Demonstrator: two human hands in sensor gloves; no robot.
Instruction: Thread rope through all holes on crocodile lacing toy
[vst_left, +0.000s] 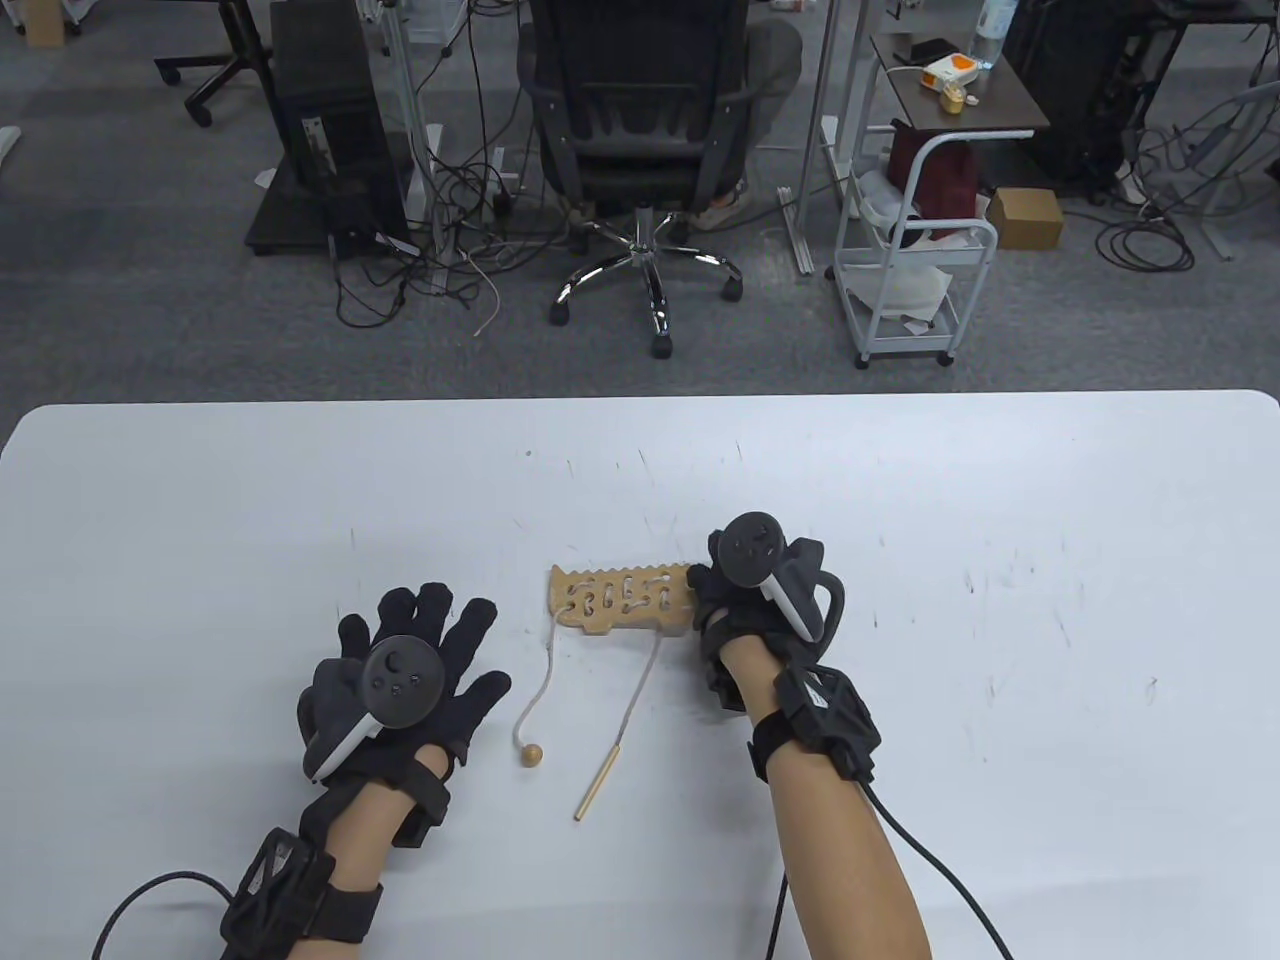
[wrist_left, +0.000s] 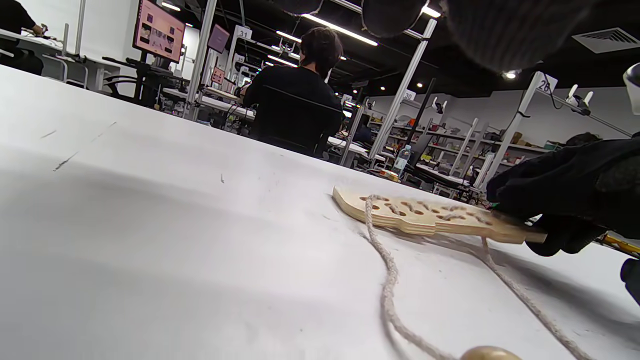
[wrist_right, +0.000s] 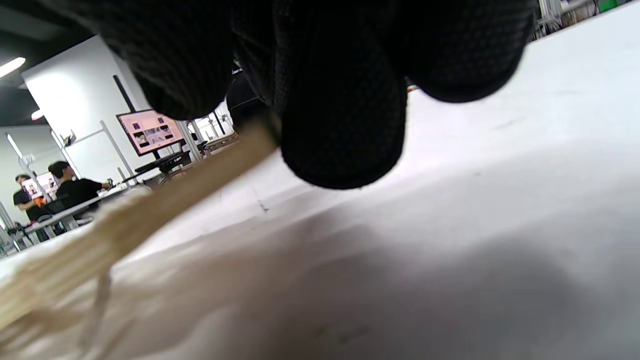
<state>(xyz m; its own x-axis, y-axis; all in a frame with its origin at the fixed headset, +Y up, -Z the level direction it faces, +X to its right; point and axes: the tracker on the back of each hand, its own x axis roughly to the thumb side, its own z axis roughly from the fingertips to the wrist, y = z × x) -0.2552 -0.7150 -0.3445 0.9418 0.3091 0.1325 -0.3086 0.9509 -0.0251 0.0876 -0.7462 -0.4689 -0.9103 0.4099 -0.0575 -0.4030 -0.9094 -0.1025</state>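
- Right wrist view is mostly blocked: the dark gloved fingers (wrist_right: 345, 100) of the right hand fill the top, and a blurred pale edge of the wooden crocodile lacing toy (wrist_right: 165, 200) runs out from under them. Little else of the toy can be made out here.
- Table view shows the right hand (vst_left: 745, 600) curled over the right end of the crocodile lacing toy (vst_left: 620, 598), covering that end, so its shape there is hidden. The tracker on the back of the hand hides the fingertips.
- Left wrist view shows the same grip from the side: the right hand's fingers (wrist_left: 560, 200) lie on top of the board's end and a digit is tucked beneath it, so the hand pinches the toy.
- The toy lies flat on the white table (vst_left: 1000, 500), near the middle, between the two hands and closer to the right one.
- Rope (vst_left: 625, 596) weaves through the toy's holes; how many holes are laced is too small to tell.
- One rope tail drops from the toy's left end to a small wooden bead (vst_left: 531, 755); in the left wrist view the bead is cut off by the bottom edge.
- Another tail runs from the toy's near edge to a wooden needle stick (vst_left: 600, 788) lying on the table.
- The left hand (vst_left: 400, 680) rests flat on the table, fingers spread and relaxed, grasping nothing, just left of the bead.
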